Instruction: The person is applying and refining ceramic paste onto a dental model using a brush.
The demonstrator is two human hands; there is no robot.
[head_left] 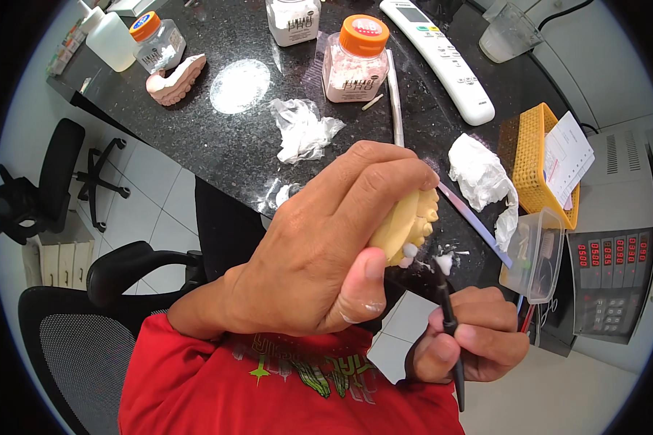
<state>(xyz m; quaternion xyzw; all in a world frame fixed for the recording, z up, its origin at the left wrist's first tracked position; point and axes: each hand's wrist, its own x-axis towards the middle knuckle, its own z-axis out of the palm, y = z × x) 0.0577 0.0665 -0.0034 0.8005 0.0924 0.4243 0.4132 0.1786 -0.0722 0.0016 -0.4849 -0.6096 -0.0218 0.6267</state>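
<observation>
My left hand (305,239) is wrapped round a yellow dental cast (405,228), its row of teeth turned to the right. White material (409,251) sits on one tooth at the cast's lower edge. White smears mark my left thumb. My right hand (482,337) pinches a slim black-handled tool (448,315) like a brush, its tip pointing up beside the cast. Close to that tip is a small white dab (445,263); whether it is on the tip or on the counter behind, I cannot tell. The tip and the cast look slightly apart.
On the dark speckled counter (239,152) lie crumpled tissues (479,174), orange-capped powder jars (355,65), a pinkish cast (175,81), a white remote (442,65) and a purple strip (479,225). A yellow basket (527,152), clear box (537,261) and control panel (609,283) stand right.
</observation>
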